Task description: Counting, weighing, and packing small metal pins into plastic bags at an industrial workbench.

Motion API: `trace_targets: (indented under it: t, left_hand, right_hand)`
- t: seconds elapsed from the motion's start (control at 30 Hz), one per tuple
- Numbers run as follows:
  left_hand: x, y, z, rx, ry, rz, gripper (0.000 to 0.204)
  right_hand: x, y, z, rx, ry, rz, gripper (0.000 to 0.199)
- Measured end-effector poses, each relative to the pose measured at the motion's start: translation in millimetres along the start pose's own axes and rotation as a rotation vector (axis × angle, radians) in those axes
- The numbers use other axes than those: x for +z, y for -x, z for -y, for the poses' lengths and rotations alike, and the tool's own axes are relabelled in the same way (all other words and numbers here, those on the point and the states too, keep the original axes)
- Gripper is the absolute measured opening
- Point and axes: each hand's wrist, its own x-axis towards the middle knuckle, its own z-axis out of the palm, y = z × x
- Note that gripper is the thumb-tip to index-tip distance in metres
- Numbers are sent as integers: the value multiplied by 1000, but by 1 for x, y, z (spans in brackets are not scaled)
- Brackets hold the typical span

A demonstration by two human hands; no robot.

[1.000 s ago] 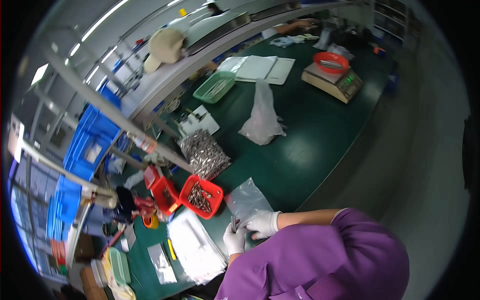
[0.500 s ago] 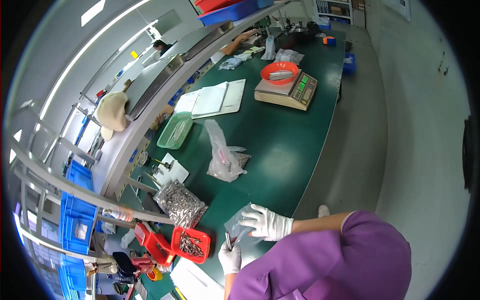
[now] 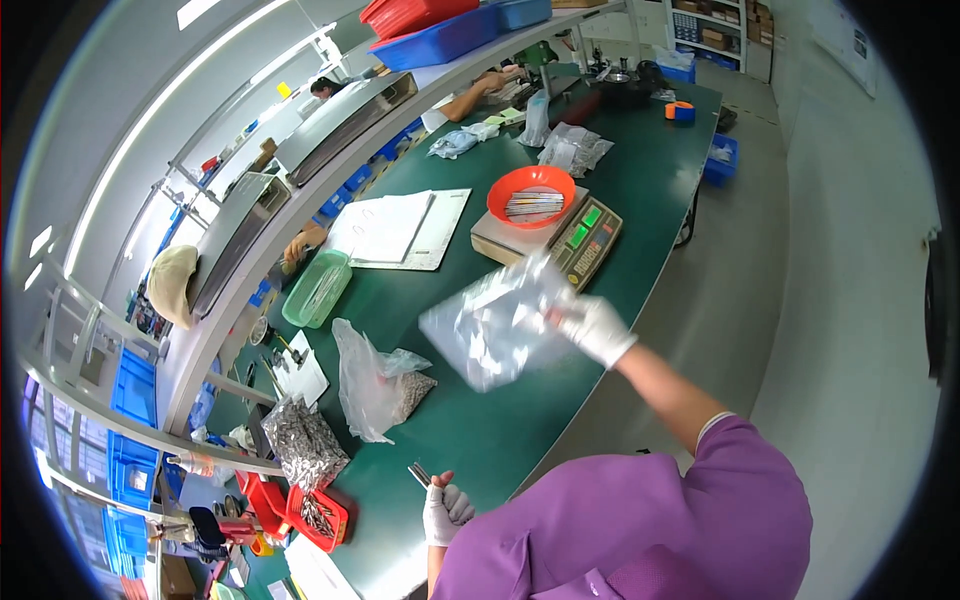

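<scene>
My gloved right hand [image 3: 597, 330] is raised over the green table, gripping a clear plastic bag [image 3: 490, 325] by one edge. The bag looks flat and is partly blurred by motion. My left hand [image 3: 447, 512], in a white glove with bare fingertips, is closed around slim metal rods [image 3: 419, 474] that stick out past the thumb. Just beyond the bag sits a digital scale [image 3: 575, 260]. On its pan rests an orange-red bowl [image 3: 497, 203] with thin metal rods [image 3: 535, 205] inside.
Left of my hands are a red bin of metal pieces [image 3: 318, 518], a full bag of metal parts [image 3: 303, 445] and a whitish plastic bag [image 3: 365, 385]. Farther off lie a green basket [image 3: 318, 290] and papers [image 3: 385, 228]. A shelf [image 3: 290, 205] borders the table's left; another person's hand [image 3: 305, 243] shows beneath it.
My right hand has carried the clear bag up and away from my left hand, toward the scale. The left hand keeps the metal rods. The whole view has shifted.
</scene>
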Motion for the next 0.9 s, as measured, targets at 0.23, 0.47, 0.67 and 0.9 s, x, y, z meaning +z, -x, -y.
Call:
trace_targets:
  t: [0.23, 0.47, 0.67, 0.9]
  left_hand:
    - [-1, -42, 1, -17, -24, -39, 24]
    - [66, -79, -2, 10, 21, -37, 20]
    - [62, -77, 22, 157, 81, -347, 18]
    - [128, -90, 92, 155, 259, -752, 16]
  right_hand:
    - [-93, -135, -24, 194, -787, -352, 26]
    - [-115, -217, -108, 552, -400, -174, 34]
    - [-151, -232, -123, 170, 29, -366, 48]
    - [-298, -239, -237, 441, -866, -895, 33]
